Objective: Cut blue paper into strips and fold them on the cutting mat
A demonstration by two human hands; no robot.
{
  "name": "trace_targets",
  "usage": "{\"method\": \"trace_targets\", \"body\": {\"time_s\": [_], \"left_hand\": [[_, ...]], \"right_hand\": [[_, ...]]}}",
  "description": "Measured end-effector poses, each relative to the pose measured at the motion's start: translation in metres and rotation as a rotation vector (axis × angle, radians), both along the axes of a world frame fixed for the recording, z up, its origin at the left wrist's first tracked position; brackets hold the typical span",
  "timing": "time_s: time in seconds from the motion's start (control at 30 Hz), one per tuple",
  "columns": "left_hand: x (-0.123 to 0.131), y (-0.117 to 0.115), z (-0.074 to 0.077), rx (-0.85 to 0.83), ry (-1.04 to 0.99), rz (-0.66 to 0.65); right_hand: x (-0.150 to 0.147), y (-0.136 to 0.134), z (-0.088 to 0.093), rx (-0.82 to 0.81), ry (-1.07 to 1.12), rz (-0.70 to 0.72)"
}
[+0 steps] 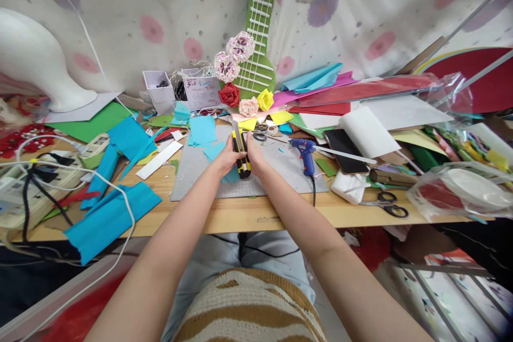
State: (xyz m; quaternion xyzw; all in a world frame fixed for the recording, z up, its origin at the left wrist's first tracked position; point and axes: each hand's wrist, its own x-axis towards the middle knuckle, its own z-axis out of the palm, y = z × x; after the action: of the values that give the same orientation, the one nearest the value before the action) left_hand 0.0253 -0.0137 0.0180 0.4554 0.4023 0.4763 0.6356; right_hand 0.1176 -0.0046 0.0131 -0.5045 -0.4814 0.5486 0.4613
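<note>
A yellow and black utility knife (242, 164) is held over the grey cutting mat (188, 181), its front end pointing away from me. My left hand (227, 159) grips it from the left, with the thumb across its body. On the other side my right hand (255, 154) closes against the knife; some of its fingers are hidden. Light blue paper squares (202, 131) lie on the mat beyond my left hand. Just past the knife are black-handled scissors (260, 135). To the right of my right hand, a blue glue gun (305, 155) rests with a white glue stick in it.
A green paper guitar (256, 64) with paper flowers stands at the back. Blue crepe paper (116, 214), a power strip (24, 197) and cables crowd the left. On the right are a phone (344, 150), more scissors (388, 204) and a plastic-wrapped roll (460, 189).
</note>
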Motion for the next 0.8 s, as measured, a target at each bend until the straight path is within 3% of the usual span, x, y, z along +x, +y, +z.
{"method": "trace_targets", "body": {"time_s": [0.1, 0.23, 0.37, 0.43, 0.5, 0.63, 0.8], "left_hand": [[0.003, 0.003, 0.000, 0.064, 0.026, -0.015], [0.012, 0.010, 0.001, 0.081, 0.068, 0.006], [0.001, 0.024, -0.004, 0.077, 0.326, 0.187], [-0.018, 0.033, -0.009, 0.147, 0.573, 0.341], [-0.042, 0.041, -0.012, 0.228, 0.837, 0.405], [-0.076, 0.050, -0.012, 0.196, 1.156, 0.330], [-0.080, 0.050, -0.003, 0.099, 1.310, 0.190]], "right_hand": [[0.001, 0.002, 0.005, -0.066, 0.109, -0.019], [0.009, 0.012, 0.017, -0.006, -0.033, 0.004], [0.027, 0.033, 0.025, 0.107, -0.593, -0.024], [0.036, 0.045, 0.022, 0.219, -0.955, -0.051], [0.043, 0.056, 0.016, 0.287, -1.214, -0.034], [0.046, 0.066, 0.001, 0.370, -1.411, -0.024], [0.036, 0.045, -0.001, 0.495, -1.348, -0.177]]}}
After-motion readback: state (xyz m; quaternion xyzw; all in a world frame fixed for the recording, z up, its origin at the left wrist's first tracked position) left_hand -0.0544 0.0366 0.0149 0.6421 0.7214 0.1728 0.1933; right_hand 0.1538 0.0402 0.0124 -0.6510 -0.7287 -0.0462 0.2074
